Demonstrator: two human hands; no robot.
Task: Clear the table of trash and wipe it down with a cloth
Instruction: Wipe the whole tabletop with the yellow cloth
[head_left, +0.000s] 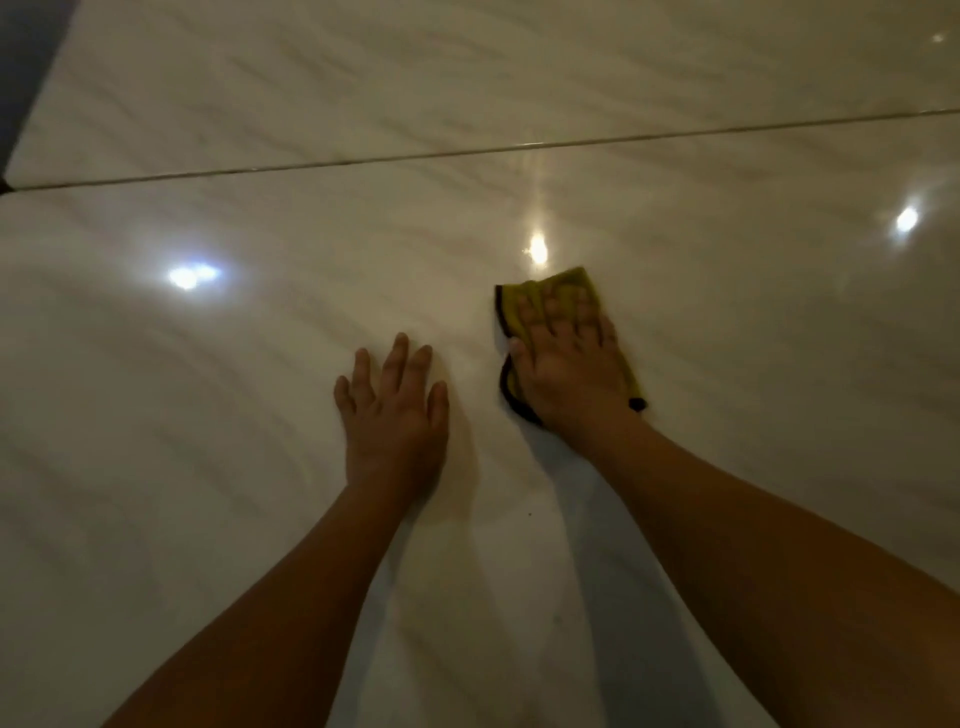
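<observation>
A glossy pale marble table (260, 415) fills the view. A folded yellow cloth (576, 283) with a dark hem lies flat on it, right of the middle. My right hand (569, 358) presses down on the cloth with straight, spread fingers and covers most of it. My left hand (395, 410) rests flat on the bare table about a hand's width to the left of the cloth, fingers straight and slightly spread, holding nothing.
A dark seam (467, 150) runs across the table beyond the hands. The table's left edge (31, 104) shows at the upper left, with dark floor beyond it. Bright lamp reflections (192, 275) sit on the surface.
</observation>
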